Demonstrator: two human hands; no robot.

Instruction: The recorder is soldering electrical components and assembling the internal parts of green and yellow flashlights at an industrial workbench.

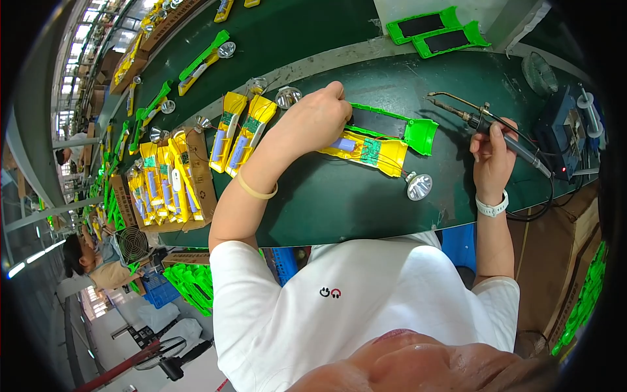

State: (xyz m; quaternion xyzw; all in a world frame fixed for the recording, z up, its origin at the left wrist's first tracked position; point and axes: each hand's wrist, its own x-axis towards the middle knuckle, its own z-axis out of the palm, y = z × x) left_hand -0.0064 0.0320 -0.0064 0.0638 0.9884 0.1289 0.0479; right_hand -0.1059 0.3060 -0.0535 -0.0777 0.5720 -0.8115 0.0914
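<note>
My left hand point(320, 117) is closed, its knuckles up, at the left end of a green plastic housing half point(421, 136) with a dark panel. The fingertips and whatever they pinch are hidden. Alongside that housing lies a yellow housing half point(390, 157) with a blue battery cell and a green circuit board. Thin wires run from it to a round reflector lamp point(418, 186) on the bench. My right hand point(494, 160) grips a soldering iron point(519, 145) with a curved metal tube along it. The iron's tip points left, in the air apart from the housings.
Two yellow halves point(251, 130) with lamps lie left of my left arm. Beyond them stands a cardboard box point(199, 166) of similar parts. A soldering station point(562, 130) sits at the right; two green halves point(450, 40) lie at the back. Other people sit farther left.
</note>
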